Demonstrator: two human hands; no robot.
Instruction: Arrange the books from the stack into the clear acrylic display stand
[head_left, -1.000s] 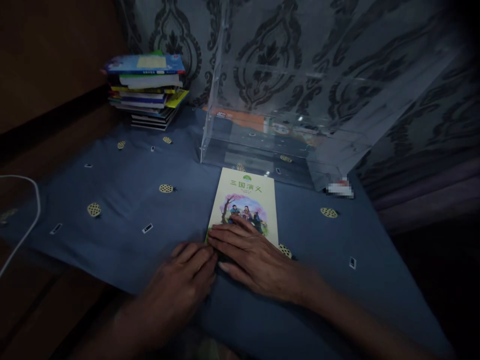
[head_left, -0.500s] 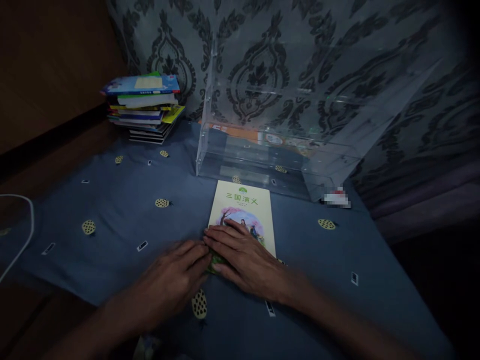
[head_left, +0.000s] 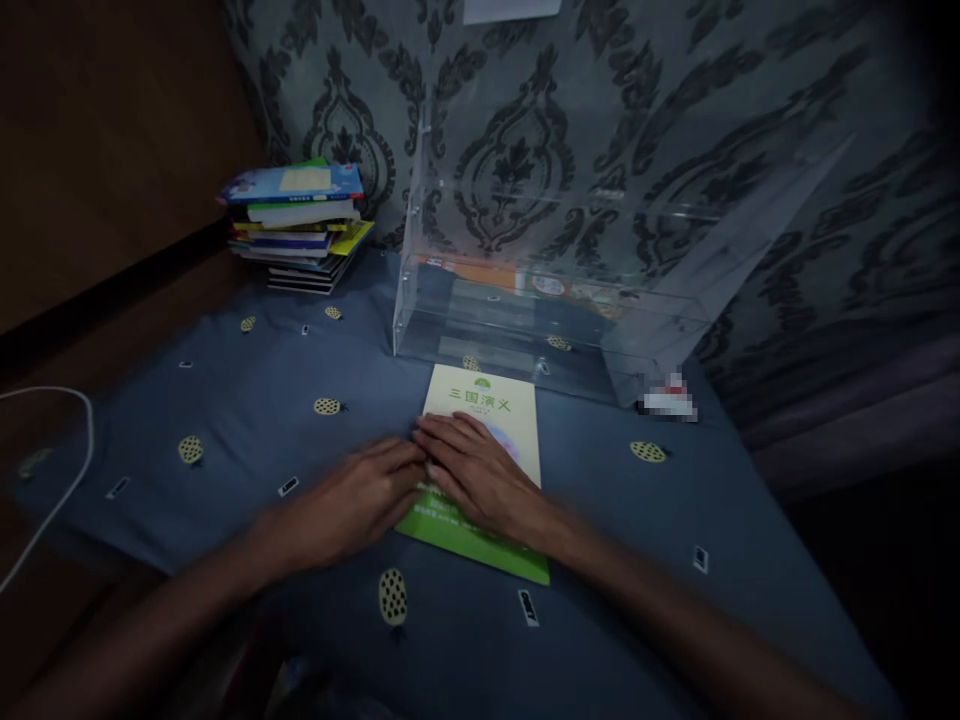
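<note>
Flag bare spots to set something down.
Free: cloth left of the book, between stack and left hand; cloth right of the book, in front of the case. Crowded: middle, right hand on book; back, stack and case.

Dim, dark corners, hands blurred, edges warped.

I see blue cloth (head_left: 225, 400) with pale round motifs spread over brown surface, filling lower frame. Green-edged book (head_left: 491, 402) lies flat on it at centre. Clear acrylic case (head_left: 570, 260) stands just behind book, upper centre. Stack of books (head_left: 296, 225) at cloth's far corner, upper left. Small blurred item (head_left: 667, 398) beside case, right. White cable (head_left: 52, 389) loops at left edge, off cloth.
</note>
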